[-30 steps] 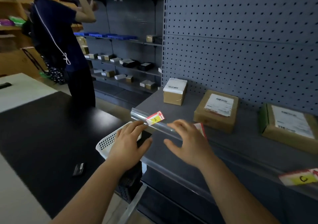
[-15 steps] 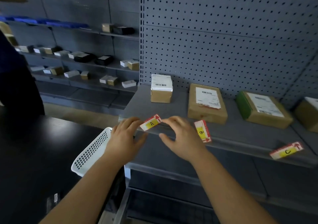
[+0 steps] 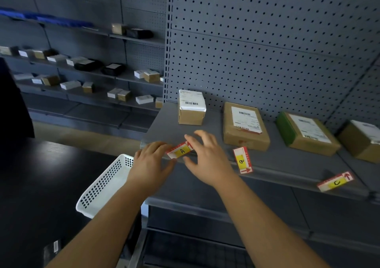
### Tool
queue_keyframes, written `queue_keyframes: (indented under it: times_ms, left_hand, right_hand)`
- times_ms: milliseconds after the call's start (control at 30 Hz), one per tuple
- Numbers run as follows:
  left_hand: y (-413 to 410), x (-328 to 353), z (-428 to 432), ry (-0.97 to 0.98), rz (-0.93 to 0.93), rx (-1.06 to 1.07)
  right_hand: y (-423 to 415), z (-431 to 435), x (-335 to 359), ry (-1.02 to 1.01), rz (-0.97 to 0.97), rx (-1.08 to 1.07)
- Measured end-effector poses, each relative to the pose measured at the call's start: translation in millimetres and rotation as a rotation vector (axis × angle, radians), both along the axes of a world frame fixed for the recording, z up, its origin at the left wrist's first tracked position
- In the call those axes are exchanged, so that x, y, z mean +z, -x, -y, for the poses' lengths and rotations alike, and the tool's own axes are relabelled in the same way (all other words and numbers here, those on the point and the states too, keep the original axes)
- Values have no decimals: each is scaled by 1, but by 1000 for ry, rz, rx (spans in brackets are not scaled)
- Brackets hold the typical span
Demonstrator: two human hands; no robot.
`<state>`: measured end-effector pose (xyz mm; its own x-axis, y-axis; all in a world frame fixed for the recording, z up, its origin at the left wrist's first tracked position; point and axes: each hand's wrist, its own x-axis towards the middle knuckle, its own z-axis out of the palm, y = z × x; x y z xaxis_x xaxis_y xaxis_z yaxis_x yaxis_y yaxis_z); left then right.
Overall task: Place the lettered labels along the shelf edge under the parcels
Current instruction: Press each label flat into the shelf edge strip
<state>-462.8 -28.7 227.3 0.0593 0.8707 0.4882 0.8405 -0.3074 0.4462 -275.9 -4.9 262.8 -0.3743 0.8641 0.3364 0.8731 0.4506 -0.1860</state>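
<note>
Label A (image 3: 181,150), red and white with a yellow patch, lies tilted at the left end of the grey shelf edge (image 3: 287,175). My left hand (image 3: 151,162) holds its left end. My right hand (image 3: 205,158) pinches its right end between index finger and thumb. Label B (image 3: 242,160) stands on end on the shelf in front of the second parcel (image 3: 244,125). Label C (image 3: 336,182) lies slanted at the edge further right. The small white-topped parcel (image 3: 191,107) sits behind label A. A green-sided parcel (image 3: 306,135) and a fourth parcel (image 3: 362,140) follow to the right.
A white perforated basket (image 3: 104,185) sits on the black counter (image 3: 41,175) left of the shelf, under my left forearm. Pegboard (image 3: 257,51) backs the shelf. Further shelves (image 3: 86,72) with several small boxes run along the left wall. A lower shelf lies beneath.
Both hands have stayed on label A and shifted slightly along the edge. My view has swung right, bringing more parcels and label C into sight; the person at the left is almost out of frame.
</note>
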Motion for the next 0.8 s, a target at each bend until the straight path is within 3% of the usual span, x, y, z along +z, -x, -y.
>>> queue_keyframes:
  times_ms: [500,800]
  left_hand:
    - [-8,-6,-15,12,-92,-61]
    - [-6,-14,-21,-68,-105,-78]
  right_hand:
    - [-23,22,-21,-11,-6,-186]
    - [-13,17,-23,-28,34,-187]
